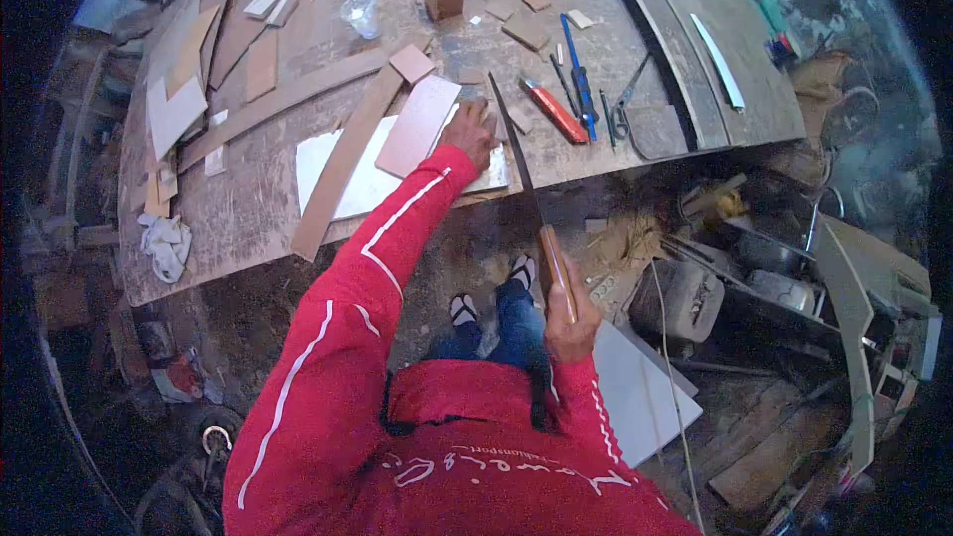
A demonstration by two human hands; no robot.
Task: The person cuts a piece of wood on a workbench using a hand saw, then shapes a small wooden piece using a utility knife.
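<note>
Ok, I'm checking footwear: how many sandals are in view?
2: the left sandal, seen below the workbench, and the right sandal, slightly further forward. Both are being worn. Others could be hidden in dark areas.

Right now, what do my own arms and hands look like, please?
The left sleeve is long and red with thin white stripes, one sharply bent; the right sleeve is the same red, with a wavy white line. The left hand and right hand are ungloved.

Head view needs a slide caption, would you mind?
Right hand grips a bladed tool; left hand over the bench.
</note>
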